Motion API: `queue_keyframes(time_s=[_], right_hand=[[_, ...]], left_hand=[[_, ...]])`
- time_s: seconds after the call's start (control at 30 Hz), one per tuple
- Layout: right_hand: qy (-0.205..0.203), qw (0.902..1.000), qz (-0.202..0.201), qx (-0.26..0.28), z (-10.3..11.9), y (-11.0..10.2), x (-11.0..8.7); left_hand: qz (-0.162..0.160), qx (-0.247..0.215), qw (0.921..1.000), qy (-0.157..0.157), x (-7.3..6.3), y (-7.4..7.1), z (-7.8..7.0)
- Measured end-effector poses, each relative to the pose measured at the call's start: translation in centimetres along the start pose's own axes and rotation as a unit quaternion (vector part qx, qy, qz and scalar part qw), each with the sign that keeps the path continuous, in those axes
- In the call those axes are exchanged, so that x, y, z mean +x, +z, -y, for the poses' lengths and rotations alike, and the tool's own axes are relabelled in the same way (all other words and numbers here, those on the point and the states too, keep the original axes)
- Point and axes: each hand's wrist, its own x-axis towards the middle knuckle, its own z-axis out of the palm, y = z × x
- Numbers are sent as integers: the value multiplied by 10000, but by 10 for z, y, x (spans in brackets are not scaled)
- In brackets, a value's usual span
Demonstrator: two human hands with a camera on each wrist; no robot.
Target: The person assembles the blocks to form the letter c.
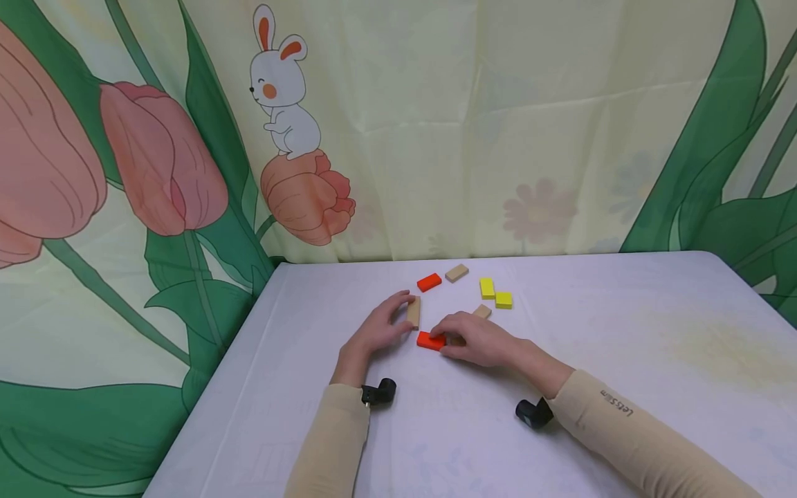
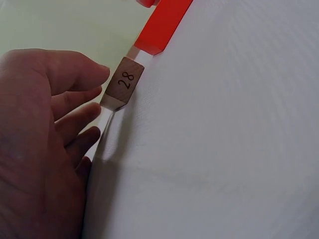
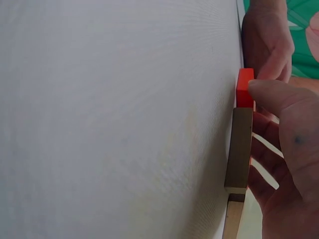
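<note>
on the white tablecloth (image 1: 598, 318), small blocks are laid in a loose ring, read from the head view as a clock face. at seven o'clock a red block (image 1: 428, 340) is pinched between the thumb and fingers of the right hand (image 1: 478, 340), its end toward nine o'clock being left uncovered. at nine o'clock a wooden block (image 1: 414, 313), marked 28 on its end, is flanked by the left hand (image 1: 380, 326), whose thumb and fingers are held apart; whether it is touched cannot be told. at eleven o'clock a second red block (image 1: 429, 282) is set, near a second wooden block (image 1: 457, 273) at twelve. at two o'clock a yellow block (image 1: 487, 288) is placed just beside another yellow block (image 1: 504, 300). at three o'clock a third wooden block (image 1: 482, 311) is partly hidden by the right hand.
</note>
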Motion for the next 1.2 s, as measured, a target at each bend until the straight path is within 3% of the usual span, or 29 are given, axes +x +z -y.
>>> queue_keyframes(time_s=[0.27, 1.2], right_hand=[[-59, 10000, -27, -72, -2, 0, -1], [170, 9996, -43, -223, 3, 1, 2]], left_hand=[[101, -18, 9999, 46, 0, -2, 2], [-20, -298, 9995, 75, -1, 1, 7]])
